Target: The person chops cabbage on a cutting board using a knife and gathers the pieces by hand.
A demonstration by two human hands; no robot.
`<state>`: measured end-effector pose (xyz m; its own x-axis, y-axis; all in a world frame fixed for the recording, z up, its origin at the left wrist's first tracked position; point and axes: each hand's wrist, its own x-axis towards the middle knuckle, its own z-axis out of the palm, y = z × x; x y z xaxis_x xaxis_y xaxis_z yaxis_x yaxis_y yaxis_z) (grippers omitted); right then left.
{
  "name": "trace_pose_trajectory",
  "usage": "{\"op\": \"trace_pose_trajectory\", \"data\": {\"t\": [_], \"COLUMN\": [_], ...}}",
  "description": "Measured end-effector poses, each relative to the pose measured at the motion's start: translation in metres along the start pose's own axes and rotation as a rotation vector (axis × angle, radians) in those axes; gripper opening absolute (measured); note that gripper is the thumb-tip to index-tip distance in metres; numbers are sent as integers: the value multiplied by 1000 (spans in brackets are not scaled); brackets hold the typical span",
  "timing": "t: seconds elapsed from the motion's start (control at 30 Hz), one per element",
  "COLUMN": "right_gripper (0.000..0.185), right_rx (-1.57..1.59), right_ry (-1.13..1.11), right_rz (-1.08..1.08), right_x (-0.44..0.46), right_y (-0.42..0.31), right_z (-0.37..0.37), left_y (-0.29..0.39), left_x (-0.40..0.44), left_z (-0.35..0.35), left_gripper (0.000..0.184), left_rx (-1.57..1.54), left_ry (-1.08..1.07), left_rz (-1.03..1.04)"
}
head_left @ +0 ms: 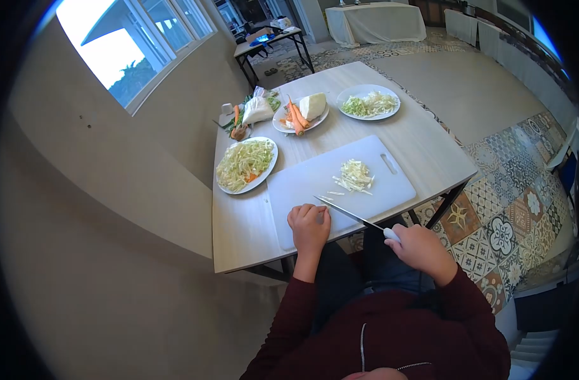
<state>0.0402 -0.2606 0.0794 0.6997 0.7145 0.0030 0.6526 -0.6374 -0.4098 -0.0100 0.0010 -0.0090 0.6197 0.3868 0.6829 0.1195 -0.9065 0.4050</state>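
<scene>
In my right hand (422, 249) is a kitchen knife (352, 215), gripped by its white handle. Its blade points left across the white cutting board (302, 183), with the tip close to my left fingers. My left hand (309, 225) rests on the board's near edge, fingers curled down on a small pale piece that looks like cabbage, mostly hidden under them. A few thin strips lie just beyond the blade. Farther up the board sits a loose pile of shredded cabbage (354, 175).
Left of the board stands a plate of shredded cabbage (245, 164) with some orange bits. Behind are a plate with carrots (297, 119) and a cabbage chunk (313, 106), another plate of cut cabbage (370, 104), and a plastic bag (258, 109) among vegetables. A wall runs along the left.
</scene>
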Motion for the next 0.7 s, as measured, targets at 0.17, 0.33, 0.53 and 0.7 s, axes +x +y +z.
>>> {"op": "trace_pose_trajectory", "data": {"t": [0.17, 0.33, 0.53, 0.7], "right_gripper": [30, 31, 31, 29], "right_rx": [-20, -4, 11, 21], "right_ry": [17, 78, 71, 67], "right_rz": [0, 8, 27, 50], "right_x": [7, 12, 7, -1], "right_y": [-6, -3, 5, 5], "right_z": [2, 11, 10, 4], "left_y": [0, -1, 2, 0], "left_x": [0, -1, -1, -1], "left_z": [0, 1, -1, 0], "left_gripper": [5, 9, 9, 7], "left_rx": [7, 6, -10, 6], "left_ry": [4, 28, 34, 12], "left_rz": [5, -15, -41, -26]}}
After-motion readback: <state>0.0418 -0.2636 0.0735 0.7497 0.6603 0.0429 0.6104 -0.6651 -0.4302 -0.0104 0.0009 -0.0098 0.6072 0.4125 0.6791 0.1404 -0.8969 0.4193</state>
